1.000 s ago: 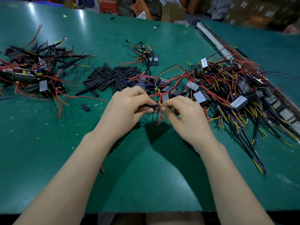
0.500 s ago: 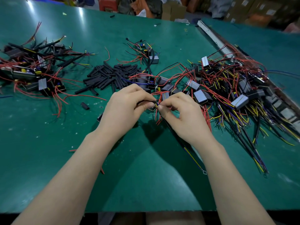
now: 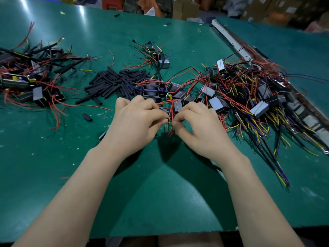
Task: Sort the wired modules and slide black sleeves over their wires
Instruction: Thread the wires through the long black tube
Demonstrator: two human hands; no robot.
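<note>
My left hand (image 3: 135,125) and my right hand (image 3: 201,129) meet fingertip to fingertip over the green table (image 3: 160,193). Between them sits a thin bundle of wires (image 3: 169,122) with a yellow tip. My left fingers pinch a black sleeve that they mostly hide, and my right thumb and forefinger pinch the wire ends at its mouth. Red wires (image 3: 170,111) run from there to a small module (image 3: 178,106) just behind my fingers. A dark end (image 3: 101,136) sticks out from under my left hand. Loose black sleeves (image 3: 115,82) lie heaped behind my left hand.
A big tangle of modules with red, yellow and black wires (image 3: 249,97) fills the right side. Another pile of modules (image 3: 32,81) lies far left, a small group (image 3: 156,54) at the back. One loose sleeve (image 3: 87,117) lies left of my hand. A metal rail (image 3: 229,38) borders the right.
Both hands have stayed together at the same spot, with the fingertips closing tighter on the wire ends. The long black wire seen trailing under my right wrist half a second ago is out of sight.
</note>
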